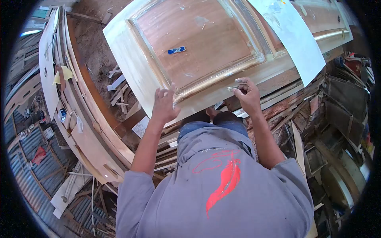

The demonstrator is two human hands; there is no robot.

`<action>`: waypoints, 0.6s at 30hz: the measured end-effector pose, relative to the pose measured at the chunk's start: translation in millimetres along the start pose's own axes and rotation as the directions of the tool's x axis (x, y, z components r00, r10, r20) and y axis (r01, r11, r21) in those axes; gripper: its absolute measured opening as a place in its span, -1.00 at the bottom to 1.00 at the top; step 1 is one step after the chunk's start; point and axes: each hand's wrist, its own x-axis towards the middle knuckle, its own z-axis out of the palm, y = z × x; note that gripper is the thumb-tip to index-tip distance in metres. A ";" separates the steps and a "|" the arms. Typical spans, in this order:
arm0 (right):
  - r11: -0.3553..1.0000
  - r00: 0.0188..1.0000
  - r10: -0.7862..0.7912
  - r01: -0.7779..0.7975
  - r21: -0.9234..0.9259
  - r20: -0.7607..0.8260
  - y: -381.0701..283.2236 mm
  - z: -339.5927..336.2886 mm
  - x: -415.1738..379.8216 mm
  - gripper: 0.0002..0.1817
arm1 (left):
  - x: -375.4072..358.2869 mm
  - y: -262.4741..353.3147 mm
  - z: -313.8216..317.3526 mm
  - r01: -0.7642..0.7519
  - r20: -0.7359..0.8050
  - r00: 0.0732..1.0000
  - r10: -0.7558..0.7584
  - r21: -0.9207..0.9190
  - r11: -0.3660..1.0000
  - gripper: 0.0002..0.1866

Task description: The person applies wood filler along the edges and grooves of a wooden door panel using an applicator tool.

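Curved wooden frames [85, 119] stand left; offcuts [119, 85] litter the floor, a white sheet [295, 37] right.

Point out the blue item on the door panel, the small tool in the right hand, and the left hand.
blue item [176, 50], head view, its middle.
small tool [232, 88], head view, the tip past the fingers.
left hand [163, 106], head view, back of the hand.

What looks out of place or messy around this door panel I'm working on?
A small blue object lies loose on the door panel, and a pale sheet drapes askew across it. Wood offcuts litter the ground.
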 end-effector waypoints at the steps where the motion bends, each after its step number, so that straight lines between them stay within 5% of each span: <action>1: 1.000 1.000 0.000 0.001 0.029 -0.018 -0.1 3.1 2.9 -0.57 | -0.6 -3.8 5.3 -0.036 0.032 0.999 0.035 0.024 0.999 0.11; 8: 0.990 1.000 0.017 -0.016 -0.141 0.008 -32.7 24.6 -0.8 -0.58 | 2.0 -23.1 -6.2 -0.295 0.277 0.927 0.251 0.130 0.946 0.16; 11: 0.986 1.000 0.003 -0.005 -0.166 -0.011 -43.9 30.8 -2.2 -0.59 | 23.1 -16.4 -32.9 -0.289 0.415 0.882 0.222 0.106 0.951 0.17; 14: 0.987 1.000 -0.011 0.008 -0.162 -0.017 -53.7 32.4 -1.3 -0.60 | 54.9 -24.9 -46.0 -0.126 0.474 0.868 0.148 -0.076 0.989 0.15; 17: 0.992 0.999 0.040 -0.040 -0.124 -0.004 -55.1 42.1 -2.7 -0.60 | 40.9 -43.1 -39.3 -0.095 0.113 0.985 0.127 -0.257 0.962 0.11; 18: 0.993 0.997 0.077 -0.075 -0.092 0.017 -49.2 48.6 -0.9 -0.61 | 30.7 -44.2 -36.7 -0.068 0.101 0.990 0.101 -0.285 0.956 0.10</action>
